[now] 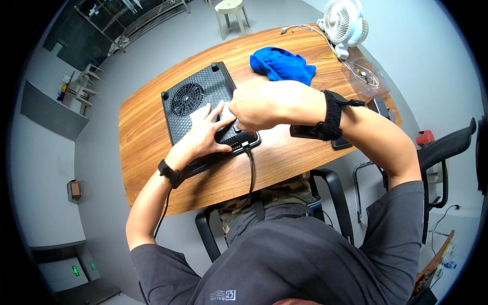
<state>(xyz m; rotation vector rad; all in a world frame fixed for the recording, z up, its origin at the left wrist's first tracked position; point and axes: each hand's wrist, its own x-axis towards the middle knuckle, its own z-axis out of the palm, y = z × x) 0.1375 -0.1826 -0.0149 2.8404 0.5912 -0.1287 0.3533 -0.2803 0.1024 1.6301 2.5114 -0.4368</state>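
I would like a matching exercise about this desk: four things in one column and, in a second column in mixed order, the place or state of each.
Things:
1. black appliance
2. blue cloth
3. white fan
4. left hand

Places or states:
A. stands at the far right corner of the wooden table
B. lies crumpled on the table, beyond the right hand
C. rests flat on the black appliance, fingers spread
D. lies underside up, its round vent grille showing

Pairs: 1-D, 2-B, 3-A, 4-C
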